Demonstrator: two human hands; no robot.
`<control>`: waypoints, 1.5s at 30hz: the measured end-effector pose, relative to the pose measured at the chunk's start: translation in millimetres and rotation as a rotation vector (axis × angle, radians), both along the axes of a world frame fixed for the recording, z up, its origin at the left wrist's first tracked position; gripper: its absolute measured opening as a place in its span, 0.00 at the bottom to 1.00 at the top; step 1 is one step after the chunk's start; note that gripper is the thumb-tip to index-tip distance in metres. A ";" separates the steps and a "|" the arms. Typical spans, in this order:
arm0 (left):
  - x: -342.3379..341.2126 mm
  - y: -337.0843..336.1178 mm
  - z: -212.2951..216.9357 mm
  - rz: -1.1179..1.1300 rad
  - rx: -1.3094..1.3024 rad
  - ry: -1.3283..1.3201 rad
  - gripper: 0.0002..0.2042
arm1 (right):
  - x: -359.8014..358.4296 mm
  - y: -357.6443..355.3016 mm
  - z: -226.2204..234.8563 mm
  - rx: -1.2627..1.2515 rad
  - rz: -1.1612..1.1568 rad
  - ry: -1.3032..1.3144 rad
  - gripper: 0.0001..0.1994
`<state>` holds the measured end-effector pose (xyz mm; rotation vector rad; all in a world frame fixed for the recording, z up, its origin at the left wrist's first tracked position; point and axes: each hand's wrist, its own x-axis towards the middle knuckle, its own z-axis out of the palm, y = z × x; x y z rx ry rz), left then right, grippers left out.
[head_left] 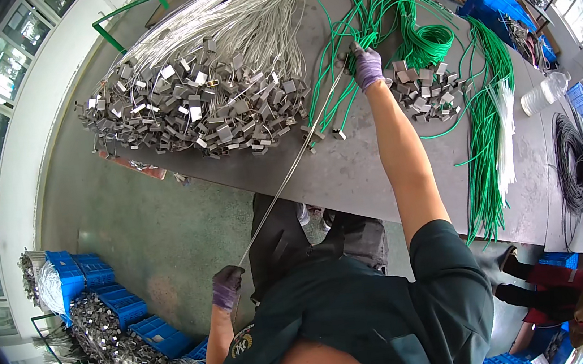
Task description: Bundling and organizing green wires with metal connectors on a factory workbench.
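two hands in purple-and-grey knitted gloves stand well apart, with thin, straight, silvery-grey wire-like strands point(313, 136) drawn out on a slant between them. the right hand point(368, 67) is over the grey flat-topped table point(348, 168), its fingers curled at the upper end of the strands, among loose bright green plastic-coated cables point(367, 23); whether it grips some cable too, i cannot tell. the left hand point(227, 286) is closed on the lower end, off the surface, so the strands cross the table's near edge, to the right of the heap of small grey metal blocks point(195, 110) along that edge. they look light, bendy yet springy, and probably smooth enough to slip through a loose glove; a sharp fold would likely kink them. the best hold seems a full-fist grip close to each end, gathering every strand, with an even pull clear of the near edge.
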<state>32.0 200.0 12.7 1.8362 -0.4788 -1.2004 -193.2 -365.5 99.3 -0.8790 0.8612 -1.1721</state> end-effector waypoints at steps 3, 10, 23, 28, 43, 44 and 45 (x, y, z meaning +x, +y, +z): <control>4.6 3.6 -3.3 0.011 -0.011 0.035 0.07 | 0.4 -2.1 2.3 0.001 0.012 0.019 0.11; 2.8 1.5 1.6 0.029 -0.033 0.206 0.08 | 3.7 2.5 -3.7 -0.030 0.044 -0.009 0.11; 6.4 2.3 2.8 -0.072 -0.045 0.199 0.11 | 9.0 9.6 -19.8 -0.035 0.076 -0.115 0.10; 1.8 -2.6 7.9 -0.094 -0.014 0.202 0.12 | 5.9 9.1 -27.5 -0.018 0.086 -0.093 0.09; -16.1 -44.3 -2.0 -0.341 -0.365 -0.407 0.10 | 13.8 32.0 -68.4 0.200 0.195 -0.215 0.09; -21.1 -53.3 9.9 -0.333 -0.399 -0.372 0.09 | 18.1 38.2 -69.0 0.209 0.217 -0.126 0.09; -26.4 -64.9 28.4 -0.217 -0.228 -0.171 0.08 | 21.3 44.8 -69.7 0.194 0.212 -0.110 0.09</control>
